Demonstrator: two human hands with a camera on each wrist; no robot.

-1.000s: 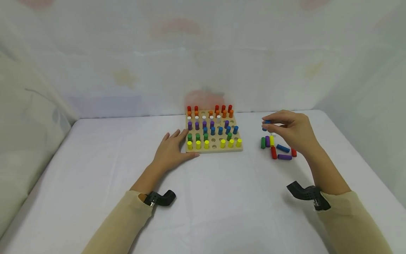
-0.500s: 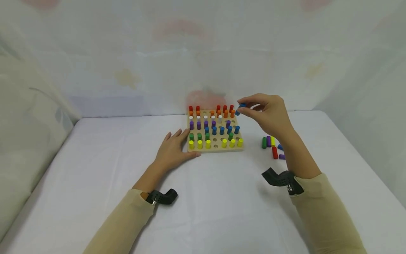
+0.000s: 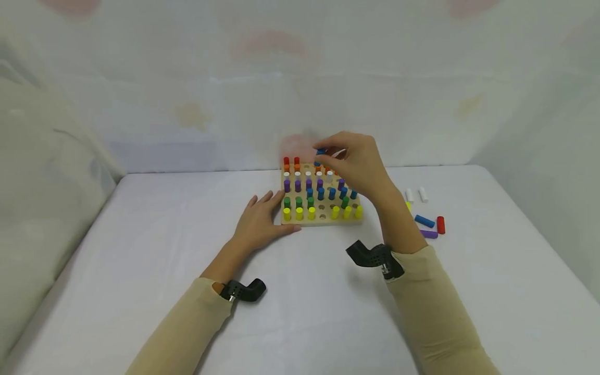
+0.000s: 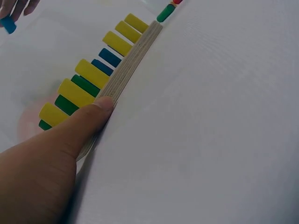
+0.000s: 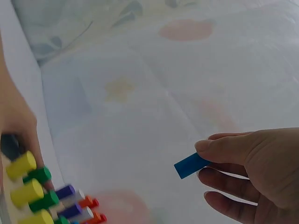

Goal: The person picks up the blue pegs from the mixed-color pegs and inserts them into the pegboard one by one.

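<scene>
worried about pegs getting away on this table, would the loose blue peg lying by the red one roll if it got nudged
The loose blue peg looks like a smooth cylinder lying on its side, so a sideways nudge would probably roll it. The white table cover seems soft, which may slow it. It looks stiff and small, likely light, much like the blue peg the right hand pinches between its fingertips.

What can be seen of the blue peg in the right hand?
The blue peg is a short, matte, plain cylinder, painted wood by its look. The right hand pinches one end between thumb and fingertips; the other end juts out free. It lies roughly level, in the air above the pegboard's far rows, touching nothing else.
</scene>
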